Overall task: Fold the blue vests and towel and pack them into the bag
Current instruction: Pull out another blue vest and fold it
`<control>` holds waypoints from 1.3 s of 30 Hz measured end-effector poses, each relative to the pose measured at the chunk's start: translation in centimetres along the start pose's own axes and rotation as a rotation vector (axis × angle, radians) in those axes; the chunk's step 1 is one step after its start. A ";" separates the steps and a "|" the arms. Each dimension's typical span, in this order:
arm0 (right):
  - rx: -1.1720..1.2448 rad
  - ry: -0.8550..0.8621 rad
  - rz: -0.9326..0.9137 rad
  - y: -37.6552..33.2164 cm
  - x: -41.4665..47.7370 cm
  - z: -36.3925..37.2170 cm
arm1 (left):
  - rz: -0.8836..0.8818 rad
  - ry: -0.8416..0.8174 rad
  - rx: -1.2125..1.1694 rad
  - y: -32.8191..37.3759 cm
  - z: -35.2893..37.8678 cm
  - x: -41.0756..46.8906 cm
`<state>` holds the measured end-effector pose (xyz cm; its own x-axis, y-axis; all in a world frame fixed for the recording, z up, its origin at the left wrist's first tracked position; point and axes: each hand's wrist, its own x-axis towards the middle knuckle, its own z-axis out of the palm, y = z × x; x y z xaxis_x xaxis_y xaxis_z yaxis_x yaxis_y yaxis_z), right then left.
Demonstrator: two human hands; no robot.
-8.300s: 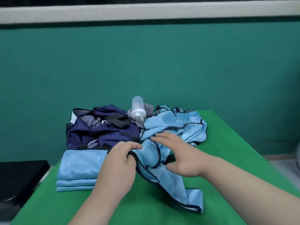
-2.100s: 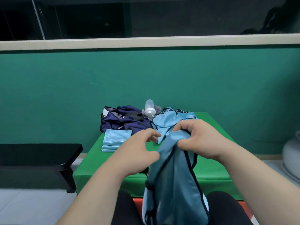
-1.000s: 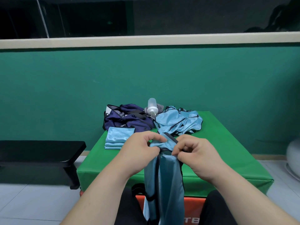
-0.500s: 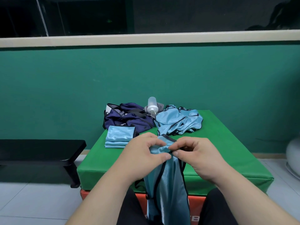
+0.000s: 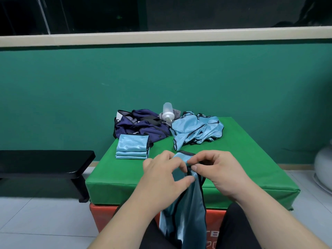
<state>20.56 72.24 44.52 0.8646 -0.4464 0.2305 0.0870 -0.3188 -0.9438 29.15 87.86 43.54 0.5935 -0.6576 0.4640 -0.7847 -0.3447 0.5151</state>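
Observation:
A light blue vest with black trim (image 5: 188, 212) hangs down in front of the green padded table (image 5: 251, 168). My left hand (image 5: 161, 173) and my right hand (image 5: 217, 169) pinch its top edge close together above the table's near edge. A stack of folded blue vests (image 5: 132, 147) lies at the table's left. Behind it sits the open navy bag (image 5: 140, 126). A heap of unfolded blue vests (image 5: 195, 131) lies at the back middle. A grey towel (image 5: 177, 112) peeks out behind the bottle, mostly hidden.
A clear plastic bottle (image 5: 168, 112) leans between the bag and the vest heap. A black bench (image 5: 45, 162) stands left of the table. A pale round object (image 5: 323, 164) sits on the floor at the right. The table rests on a red base (image 5: 100, 218).
I stepped back from the table with one vest lifted off the heap. Over the last second my hands drew together on its top edge, and the vest hangs lower.

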 end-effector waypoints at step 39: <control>-0.469 -0.007 -0.230 1.7 -1.2 0.4 | -0.128 0.072 -0.323 0.1 -1.8 0.8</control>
<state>19.85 72.58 42.56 0.8527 -0.3160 0.4161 0.0452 -0.7489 -0.6612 29.85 88.50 45.27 0.7036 -0.5697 0.4248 -0.6130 -0.1842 0.7683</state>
